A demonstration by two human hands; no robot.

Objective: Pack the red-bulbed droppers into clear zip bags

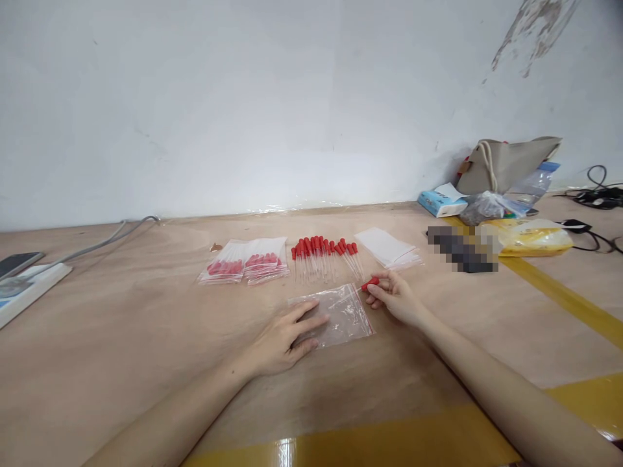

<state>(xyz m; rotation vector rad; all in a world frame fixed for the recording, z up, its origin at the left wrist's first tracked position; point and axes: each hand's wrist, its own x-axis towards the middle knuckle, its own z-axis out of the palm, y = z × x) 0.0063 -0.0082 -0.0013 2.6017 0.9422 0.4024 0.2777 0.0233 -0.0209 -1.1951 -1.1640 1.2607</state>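
Pinching 1 red-bulbed dropper with my right hand, just by the zip edge of the clear bag; my left hand is lying fingers-spread on it. I'm guessing light, fragile stem, so I'm gripping the squishy-looking bulb.

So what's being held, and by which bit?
The right hand holds a dropper by its red end; the left hand just rests on the clear bag.

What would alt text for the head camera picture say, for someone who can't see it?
A right hand holds a red-topped dropper at the edge of a clear bag under the left hand. Behind, more droppers lie between filled bags and a white stack.
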